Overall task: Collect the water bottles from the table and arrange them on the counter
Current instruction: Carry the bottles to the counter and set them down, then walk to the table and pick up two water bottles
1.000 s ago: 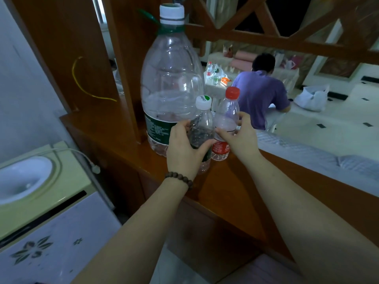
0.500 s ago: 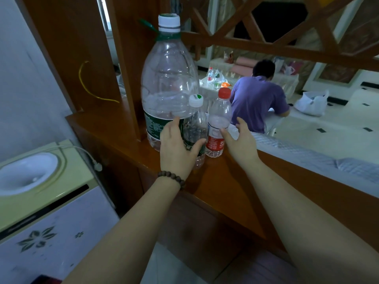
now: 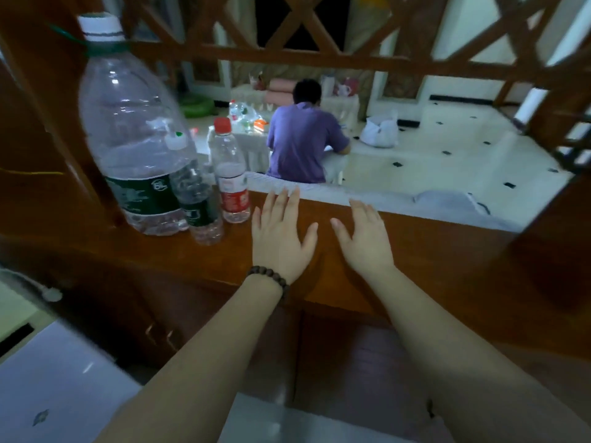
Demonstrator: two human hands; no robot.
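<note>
Two small water bottles stand upright on the wooden counter (image 3: 415, 247): one with a white cap and dark green label (image 3: 198, 203), and to its right one with a red cap and red label (image 3: 231, 174). Both stand beside a big clear jug (image 3: 134, 135) with a white cap. My left hand (image 3: 281, 235), with a bead bracelet at the wrist, hovers open over the counter just right of the red-capped bottle. My right hand (image 3: 364, 238) is open next to it. Neither hand touches a bottle. More bottles (image 3: 241, 113) stand on a distant low table.
A wooden lattice (image 3: 319, 33) runs above the counter. Beyond it a person in a purple shirt (image 3: 303, 145) sits on the tiled floor near a white bag (image 3: 380, 131). A white appliance (image 3: 51, 388) stands at the lower left. The counter stretches bare to the right.
Both hands let go of the two small bottles and drew back to the right with fingers spread. The bottles stay standing by the jug. The camera swung to the right.
</note>
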